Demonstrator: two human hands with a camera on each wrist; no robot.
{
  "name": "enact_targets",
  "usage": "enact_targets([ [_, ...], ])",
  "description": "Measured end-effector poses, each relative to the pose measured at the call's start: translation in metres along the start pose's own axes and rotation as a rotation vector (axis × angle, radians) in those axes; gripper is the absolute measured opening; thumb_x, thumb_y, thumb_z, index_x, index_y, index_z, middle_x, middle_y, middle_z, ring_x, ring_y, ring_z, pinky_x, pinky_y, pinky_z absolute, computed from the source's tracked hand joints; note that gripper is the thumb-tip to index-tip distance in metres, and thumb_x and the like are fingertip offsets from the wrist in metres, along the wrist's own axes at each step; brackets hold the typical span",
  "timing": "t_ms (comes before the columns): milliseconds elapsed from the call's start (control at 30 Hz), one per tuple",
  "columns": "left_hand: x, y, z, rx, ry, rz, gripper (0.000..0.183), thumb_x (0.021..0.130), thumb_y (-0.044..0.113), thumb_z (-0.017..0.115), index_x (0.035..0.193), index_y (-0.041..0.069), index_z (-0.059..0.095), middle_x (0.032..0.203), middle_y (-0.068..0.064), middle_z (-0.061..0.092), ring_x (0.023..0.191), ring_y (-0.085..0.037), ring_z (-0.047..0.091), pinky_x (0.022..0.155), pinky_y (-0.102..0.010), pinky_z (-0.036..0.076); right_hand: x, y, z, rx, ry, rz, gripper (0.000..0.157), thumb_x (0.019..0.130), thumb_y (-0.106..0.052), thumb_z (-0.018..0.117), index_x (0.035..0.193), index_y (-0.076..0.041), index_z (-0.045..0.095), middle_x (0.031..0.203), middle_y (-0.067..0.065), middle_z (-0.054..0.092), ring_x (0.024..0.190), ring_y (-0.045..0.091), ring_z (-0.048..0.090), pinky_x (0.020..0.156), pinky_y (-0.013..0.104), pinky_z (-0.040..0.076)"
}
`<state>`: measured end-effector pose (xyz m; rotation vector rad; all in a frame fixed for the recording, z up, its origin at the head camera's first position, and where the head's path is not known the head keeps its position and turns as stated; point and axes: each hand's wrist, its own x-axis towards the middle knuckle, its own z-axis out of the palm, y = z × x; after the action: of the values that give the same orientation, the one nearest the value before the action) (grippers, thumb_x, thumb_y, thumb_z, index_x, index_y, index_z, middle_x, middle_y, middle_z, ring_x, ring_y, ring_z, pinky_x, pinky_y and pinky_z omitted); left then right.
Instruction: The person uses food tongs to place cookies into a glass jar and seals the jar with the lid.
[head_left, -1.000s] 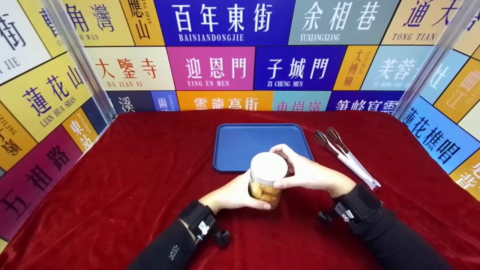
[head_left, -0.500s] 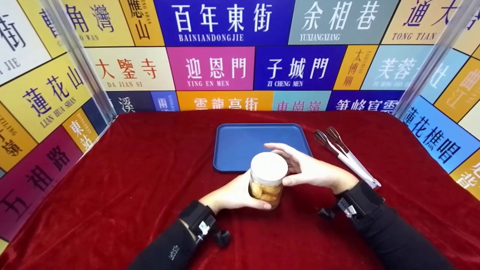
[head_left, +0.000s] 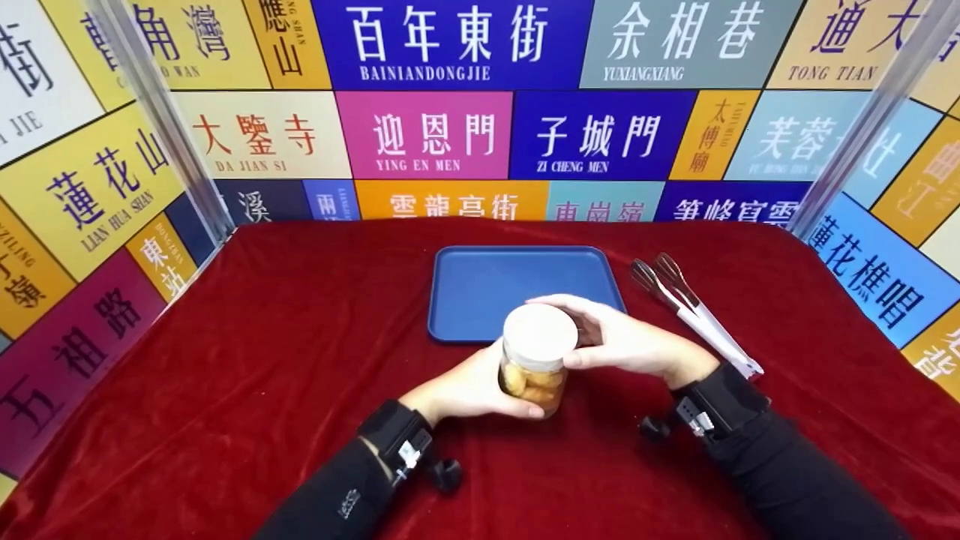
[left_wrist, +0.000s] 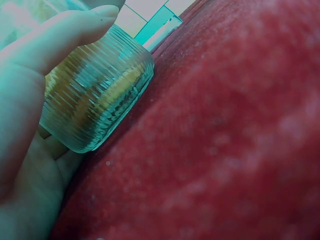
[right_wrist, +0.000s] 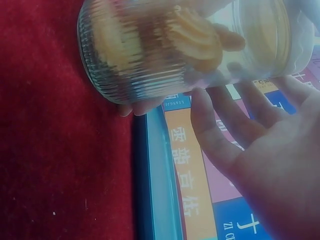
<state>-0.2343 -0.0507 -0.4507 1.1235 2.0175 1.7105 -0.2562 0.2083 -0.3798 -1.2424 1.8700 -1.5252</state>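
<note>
A ribbed glass jar with a white lid stands upright, slightly tilted in view, on the red cloth. Swirled cookies show through its glass in the right wrist view. My left hand grips the jar body from the left, thumb across the front. My right hand is at the lid, thumb on its near right edge and fingers curled around its far side. In the left wrist view, the jar's lower part sits low by the cloth.
A blue tray lies behind the jar. To its right are tongs with white handles and brown tips. The red cloth covers the table, and printed sign panels wall the back and sides.
My right hand loosened, its fingers spreading off the lid's far side and thumb shifting right, then the fingers closed back around the lid. The left hand and jar stay put.
</note>
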Motion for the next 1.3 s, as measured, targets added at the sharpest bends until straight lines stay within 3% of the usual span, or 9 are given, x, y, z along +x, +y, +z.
enact_targets([
  [133,-0.001,0.0,-0.001,0.017,0.008,-0.013,0.089,0.078,0.014,0.096,0.15,0.021,0.043,0.138,0.004,0.063,0.129,-0.015,0.06,0.117,-0.036,0.044,0.001,-0.001,0.002,-0.031,0.037,0.02,0.072,0.097,-0.012,0.08,0.157,-0.004,0.041,0.153,0.015,0.053,0.137,0.027,0.055,0.112,0.035,0.05],
  [367,-0.002,-0.001,-0.001,0.042,0.014,-0.015,0.092,0.078,0.016,0.096,0.152,0.021,0.042,0.139,0.004,0.062,0.13,-0.014,0.059,0.117,-0.035,0.044,0.003,-0.009,0.011,-0.198,0.133,0.087,0.073,0.09,-0.02,0.088,0.142,-0.005,0.04,0.139,0.012,0.06,0.121,0.028,0.064,0.1,0.031,0.055],
  [667,-0.003,-0.003,-0.001,0.04,0.012,-0.005,0.091,0.078,0.015,0.097,0.151,0.02,0.043,0.138,0.004,0.062,0.129,-0.015,0.059,0.117,-0.036,0.044,0.003,-0.009,0.012,-0.234,0.135,0.098,0.073,0.09,-0.019,0.089,0.141,-0.006,0.039,0.138,0.011,0.061,0.119,0.029,0.065,0.099,0.03,0.055],
  [933,-0.003,-0.004,-0.001,0.037,0.016,-0.017,0.092,0.077,0.014,0.096,0.151,0.021,0.042,0.14,0.005,0.062,0.13,-0.014,0.06,0.117,-0.036,0.044,0.001,-0.004,0.003,-0.076,0.027,0.067,0.094,0.093,-0.021,0.086,0.162,-0.004,0.024,0.151,0.018,0.05,0.132,0.029,0.061,0.108,0.035,0.053],
  [1167,-0.001,-0.002,0.0,0.064,0.018,-0.034,0.092,0.078,0.016,0.097,0.152,0.017,0.042,0.139,0.004,0.061,0.129,-0.013,0.06,0.116,-0.034,0.045,-0.001,0.0,-0.001,-0.013,0.006,0.028,0.074,0.096,-0.011,0.081,0.158,-0.003,0.041,0.153,0.014,0.054,0.135,0.026,0.058,0.108,0.037,0.053],
  [1300,-0.001,-0.001,0.0,0.067,0.012,-0.032,0.092,0.078,0.015,0.096,0.152,0.015,0.042,0.139,0.005,0.062,0.129,-0.012,0.06,0.117,-0.033,0.044,0.0,0.001,-0.001,-0.02,0.011,0.026,0.075,0.095,-0.011,0.082,0.158,-0.002,0.042,0.153,0.012,0.055,0.134,0.025,0.059,0.107,0.036,0.054],
])
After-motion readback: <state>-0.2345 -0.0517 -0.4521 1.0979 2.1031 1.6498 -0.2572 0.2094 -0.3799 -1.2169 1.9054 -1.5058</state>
